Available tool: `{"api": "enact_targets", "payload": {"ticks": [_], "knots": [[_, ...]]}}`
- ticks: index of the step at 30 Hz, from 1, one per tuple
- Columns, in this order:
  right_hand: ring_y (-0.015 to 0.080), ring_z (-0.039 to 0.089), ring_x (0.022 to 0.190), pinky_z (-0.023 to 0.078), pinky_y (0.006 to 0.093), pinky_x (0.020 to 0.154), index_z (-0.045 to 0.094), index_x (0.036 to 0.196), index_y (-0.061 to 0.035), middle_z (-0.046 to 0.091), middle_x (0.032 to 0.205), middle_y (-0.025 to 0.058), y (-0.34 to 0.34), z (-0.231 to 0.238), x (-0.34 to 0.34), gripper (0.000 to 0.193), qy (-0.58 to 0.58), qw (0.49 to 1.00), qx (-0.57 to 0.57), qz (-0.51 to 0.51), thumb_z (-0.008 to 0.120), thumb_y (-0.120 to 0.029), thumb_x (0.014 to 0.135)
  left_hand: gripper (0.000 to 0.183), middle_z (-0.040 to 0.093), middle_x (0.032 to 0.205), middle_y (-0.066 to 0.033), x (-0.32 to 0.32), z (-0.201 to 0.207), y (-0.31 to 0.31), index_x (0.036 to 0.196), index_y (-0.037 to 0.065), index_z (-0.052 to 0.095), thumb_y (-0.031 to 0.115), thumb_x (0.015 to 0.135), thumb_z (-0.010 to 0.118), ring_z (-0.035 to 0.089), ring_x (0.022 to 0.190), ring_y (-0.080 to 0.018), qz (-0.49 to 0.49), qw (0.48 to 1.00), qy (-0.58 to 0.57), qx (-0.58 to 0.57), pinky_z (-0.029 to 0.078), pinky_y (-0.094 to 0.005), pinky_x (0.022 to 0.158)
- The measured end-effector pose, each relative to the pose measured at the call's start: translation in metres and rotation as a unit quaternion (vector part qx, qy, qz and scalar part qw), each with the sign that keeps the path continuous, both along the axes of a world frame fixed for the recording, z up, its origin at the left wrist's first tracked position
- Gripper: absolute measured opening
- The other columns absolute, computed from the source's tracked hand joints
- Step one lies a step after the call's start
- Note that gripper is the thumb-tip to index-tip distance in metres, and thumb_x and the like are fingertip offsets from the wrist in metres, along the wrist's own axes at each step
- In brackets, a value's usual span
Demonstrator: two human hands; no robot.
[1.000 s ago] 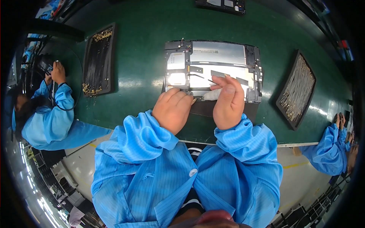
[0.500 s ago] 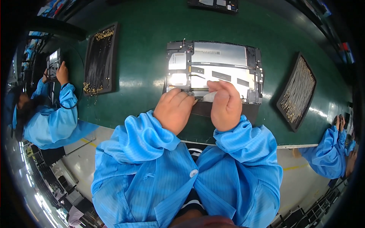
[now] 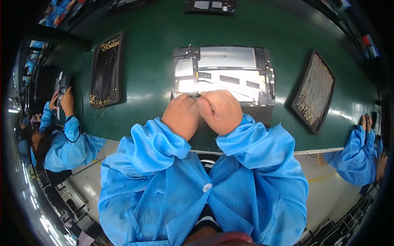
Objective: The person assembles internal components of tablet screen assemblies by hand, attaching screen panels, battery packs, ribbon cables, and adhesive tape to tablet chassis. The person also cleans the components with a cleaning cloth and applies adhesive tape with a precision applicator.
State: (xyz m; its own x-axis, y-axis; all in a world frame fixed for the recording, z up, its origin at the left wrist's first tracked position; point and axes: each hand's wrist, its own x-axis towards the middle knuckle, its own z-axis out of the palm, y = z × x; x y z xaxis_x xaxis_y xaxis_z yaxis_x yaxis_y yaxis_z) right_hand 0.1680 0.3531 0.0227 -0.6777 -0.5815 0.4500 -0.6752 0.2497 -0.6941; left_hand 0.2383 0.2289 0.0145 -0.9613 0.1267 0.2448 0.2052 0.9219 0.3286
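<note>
An opened flat electronic device [image 3: 227,57], like a tablet or laptop with bare silvery panels and a black frame, lies in front of me on a dark sheet or pad [image 3: 257,114]. My left hand [image 3: 181,117] is closed at its near left edge, fingers bent down over the frame. Right beside it, my right hand [image 3: 220,110] is curled with fingertips pressed together, touching or nearly touching the left fingers. Both sets of fingertips are hidden, so what they pinch cannot be made out.
On the green table [image 3: 152,78], a black tray of dark cables with gold ends [image 3: 119,69] stands left. A tray of pale cables [image 3: 315,92] stands right. Another device [image 3: 209,6] lies at the far edge. Co-workers in blue sleeves [image 3: 74,143] work on both sides.
My right hand has moved left to meet the left hand, and a white piece seen by its fingers is now out of sight. The left co-worker has tilted the device they hold.
</note>
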Motion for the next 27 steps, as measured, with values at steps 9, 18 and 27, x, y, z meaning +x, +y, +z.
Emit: {"api": "enact_targets", "payload": {"ticks": [9, 18, 27], "knots": [[0.0151, 0.054, 0.068, 0.043, 0.0266, 0.062, 0.044, 0.097, 0.0009, 0.057, 0.076, 0.01, 0.003, -0.021, 0.002, 0.027, -0.247, 0.927, -0.243, -0.147, 0.041, -0.023, 0.084, 0.017, 0.055, 0.076, -0.0103, -0.004, 0.003, 0.004, 0.078, 0.002, 0.055, 0.001, 0.062, 0.059, 0.05, 0.079, -0.0272, 0.028, 0.999, 0.017, 0.017, 0.041, -0.0347, 0.072], [0.0137, 0.052, 0.065, 0.042, 0.026, 0.062, 0.042, 0.098, 0.0012, 0.057, 0.076, 0.0104, 0.008, -0.018, 0.005, 0.026, -0.273, 0.925, -0.223, -0.141, 0.039, -0.021, 0.085, 0.016, 0.055, 0.077, -0.0105, -0.001, 0.006, 0.006, 0.079, 0.003, 0.056, 0.002, 0.063, 0.058, 0.05, 0.079, -0.0271, 0.034, 0.999, -0.017, 0.025, 0.04, -0.0348, 0.074], [0.0187, 0.054, 0.07, 0.042, 0.0285, 0.065, 0.045, 0.096, 0.0006, 0.058, 0.076, 0.0104, 0.01, -0.023, 0.003, 0.024, -0.215, 0.946, -0.205, -0.133, 0.041, -0.02, 0.084, 0.017, 0.055, 0.079, -0.0098, -0.002, 0.006, 0.007, 0.08, 0.004, 0.056, 0.003, 0.063, 0.059, 0.05, 0.08, -0.0267, 0.035, 0.999, -0.015, 0.009, 0.041, -0.0343, 0.074]]}}
